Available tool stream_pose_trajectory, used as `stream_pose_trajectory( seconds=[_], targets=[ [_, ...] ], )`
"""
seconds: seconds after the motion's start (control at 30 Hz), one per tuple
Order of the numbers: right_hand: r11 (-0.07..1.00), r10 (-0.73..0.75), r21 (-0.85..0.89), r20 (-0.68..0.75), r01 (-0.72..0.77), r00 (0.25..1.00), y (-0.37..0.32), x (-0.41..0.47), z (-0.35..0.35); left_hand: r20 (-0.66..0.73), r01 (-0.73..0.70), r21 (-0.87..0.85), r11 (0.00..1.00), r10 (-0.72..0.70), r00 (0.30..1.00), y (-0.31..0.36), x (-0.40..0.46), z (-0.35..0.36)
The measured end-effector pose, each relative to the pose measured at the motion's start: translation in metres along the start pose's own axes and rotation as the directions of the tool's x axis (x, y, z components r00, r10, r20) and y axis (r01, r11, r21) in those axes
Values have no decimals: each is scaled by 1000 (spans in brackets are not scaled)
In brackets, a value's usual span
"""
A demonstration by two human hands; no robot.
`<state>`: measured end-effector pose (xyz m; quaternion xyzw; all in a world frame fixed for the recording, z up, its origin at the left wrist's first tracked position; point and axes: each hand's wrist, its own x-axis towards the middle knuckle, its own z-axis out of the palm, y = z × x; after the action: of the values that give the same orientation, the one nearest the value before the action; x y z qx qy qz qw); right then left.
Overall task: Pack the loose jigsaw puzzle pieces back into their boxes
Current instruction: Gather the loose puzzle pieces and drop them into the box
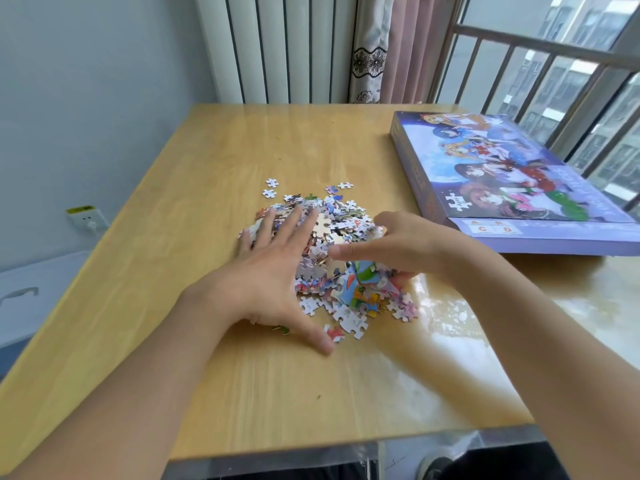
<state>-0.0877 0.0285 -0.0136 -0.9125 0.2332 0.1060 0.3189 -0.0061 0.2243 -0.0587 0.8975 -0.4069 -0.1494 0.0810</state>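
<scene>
Your left hand [273, 271] lies flat with fingers spread straight on the left side of the puzzle pile [332, 258], gripping nothing. Your right hand [398, 247] cups the pile's right side, fingers relaxed; whether it pinches any piece you cannot tell. That pile sits mid-table [173, 202], with a few strays scattered just beyond it. At right lies the closed puzzle box [512, 181], long axis running away from you, beside the window railing [571, 60].

A room in a high-rise flat: behind the wooden tabletop [242, 140] stands a white radiator [277, 46], with patterned curtains [381, 46] beside it and a barred window [554, 74] facing apartment blocks.
</scene>
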Motion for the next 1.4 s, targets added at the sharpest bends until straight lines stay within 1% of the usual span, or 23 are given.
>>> stream_pose_trajectory(
  seconds=[0.13, 0.27, 0.33, 0.47, 0.6, 0.77, 0.97, 1.07, 1.23, 1.4],
  targets=[
    [977, 52, 207, 29, -57, 998, -4, 18, 3, -88, 26, -76, 997, -33, 996, -13, 12, 0],
    [946, 100, 304, 60, -113, 993, -12, 33, 7, -149, -2, -79, 997, -10, 989, -17, 19, 4],
    [935, 88, 338, 84, -111, 993, -17, 35, 7, -181, -13, -79, 997, -2, 983, -18, 21, 7],
    [947, 37, 312, 124, -75, 992, -25, 29, 7, -220, -6, -75, 997, -11, 975, -16, 22, 7],
    [950, 43, 298, 162, -91, 986, -31, 22, 6, -249, 18, -69, 997, -34, 968, -11, 21, 7],
    [961, 29, 269, 162, -72, 986, -39, 14, 9, -329, 35, -71, 997, -56, 943, -6, 24, 11],
    [961, 25, 268, 153, -66, 988, -46, 12, 11, -384, 42, -75, 996, -68, 921, -2, 28, 14],
    [972, 25, 231, 122, -53, 992, -47, 13, 13, -396, 43, -78, 996, -70, 915, 1, 27, 14],
    [939, 39, 335, 127, -80, 991, -36, 22, 12, -410, 0, -133, 991, -55, 910, -2, 26, 12],
    [875, 3, 481, 113, -57, 994, -17, 29, 4, -411, -40, -141, 989, -22, 911, -6, 23, 9]
  ],
)
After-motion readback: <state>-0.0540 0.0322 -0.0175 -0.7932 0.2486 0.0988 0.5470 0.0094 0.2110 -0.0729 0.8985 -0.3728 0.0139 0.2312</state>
